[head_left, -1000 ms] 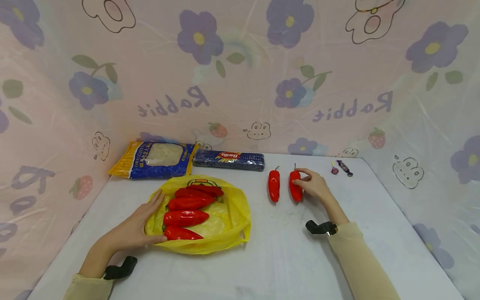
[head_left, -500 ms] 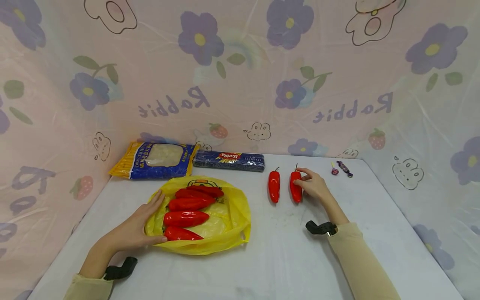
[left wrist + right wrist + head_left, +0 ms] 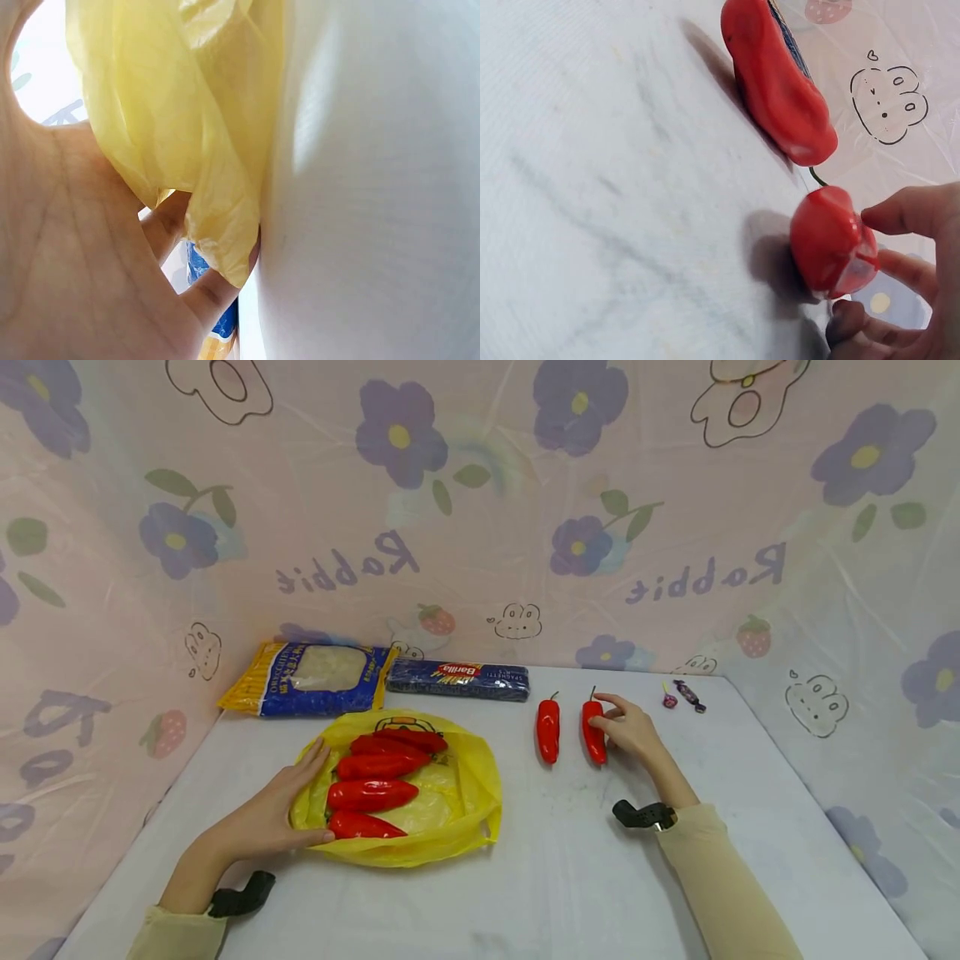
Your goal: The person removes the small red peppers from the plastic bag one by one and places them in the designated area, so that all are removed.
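My left hand (image 3: 262, 818) is spread along the left side of a yellow plastic bag (image 3: 472, 777), thumb near its front edge and fingers along its back left. In the left wrist view the yellow plastic (image 3: 165, 90) hangs beside the palm, covering some fingers. Several red chili peppers (image 3: 372, 796) lie in the bag. My right hand (image 3: 632, 729) holds another red chili pepper (image 3: 594, 739) on the table, thumb on its side. In the right wrist view this pepper (image 3: 826, 240) sits between thumb and fingers. A second loose pepper (image 3: 548, 732) lies to its left.
Along the back of the white table (image 3: 555, 868) lie a blue and yellow pasta bag (image 3: 322, 681) and a dark blue spaghetti pack (image 3: 457, 682). At the back right are a small lollipop (image 3: 669, 699) and a wrapped candy (image 3: 689, 696). A patterned curtain (image 3: 480, 510) encloses the table.
The pepper at my right hand has shifted slightly right and tilted a little, its lower end toward the right. My left hand and the bag have stayed put.
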Motion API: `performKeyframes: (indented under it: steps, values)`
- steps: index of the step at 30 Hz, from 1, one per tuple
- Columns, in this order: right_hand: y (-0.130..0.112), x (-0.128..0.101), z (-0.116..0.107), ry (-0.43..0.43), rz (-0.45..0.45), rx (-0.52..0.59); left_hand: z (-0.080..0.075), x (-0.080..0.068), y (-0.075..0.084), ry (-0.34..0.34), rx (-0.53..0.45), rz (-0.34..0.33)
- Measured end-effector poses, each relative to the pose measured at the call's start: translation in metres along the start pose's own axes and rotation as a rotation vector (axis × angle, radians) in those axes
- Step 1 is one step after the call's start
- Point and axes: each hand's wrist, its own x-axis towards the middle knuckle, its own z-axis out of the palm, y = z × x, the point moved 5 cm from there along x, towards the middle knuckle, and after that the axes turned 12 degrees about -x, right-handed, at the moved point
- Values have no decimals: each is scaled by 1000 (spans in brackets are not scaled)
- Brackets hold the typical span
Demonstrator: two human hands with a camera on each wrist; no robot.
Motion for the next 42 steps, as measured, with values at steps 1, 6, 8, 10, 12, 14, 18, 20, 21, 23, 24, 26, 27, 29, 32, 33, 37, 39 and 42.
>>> performKeyframes:
  steps: [1,6,8,10,12,14,18,20,21,23,24,26,27,29,32,33,37,39,42]
  values:
    - [0,0,-1,3,-2,-5,-1,0,0,-1,1,-3]
    - [-4,-3,-6,34,4,-36,-2,2,0,-7,-7,-15]
    - [-7,-6,-9,56,-3,-50,-2,2,0,-13,-15,-23]
    - [-12,-10,-11,85,-23,-58,-1,2,0,-16,-22,-27]
    - [-21,-14,-14,117,-55,-62,-1,1,0,-15,-20,-27]
    - [-32,-19,-18,152,-89,-54,-3,1,1,-9,-15,-20]
    - [-56,-29,-22,206,-151,-32,-5,1,2,-5,-8,-9]
    - [-70,-36,-22,225,-184,-34,-4,1,1,-6,-12,-10]
    - [-77,-39,-21,232,-203,-31,-3,0,0,-8,-16,-12]
    - [-90,-46,-19,246,-239,-31,-2,0,-1,-8,-19,-14]
    - [-96,-50,-17,247,-255,-30,-1,0,-2,-7,-20,-15]
    - [-109,-57,-13,244,-291,-7,0,-1,-2,-7,-22,-13]
    - [-114,-60,-12,243,-311,6,0,-1,-2,-6,-22,-9]
    - [-125,-66,-7,236,-351,34,2,-2,-2,-3,-22,3]
    - [-140,-76,1,230,-403,49,3,-3,-2,2,-20,16]
    - [-145,-78,4,233,-420,41,4,-3,-2,3,-19,18]
    - [-164,-87,14,228,-466,39,3,-2,-3,8,-8,16]
    - [-173,-90,20,210,-483,54,3,-2,-2,8,-5,12]
    - [-185,-94,29,177,-511,78,1,-1,-1,5,-1,8]
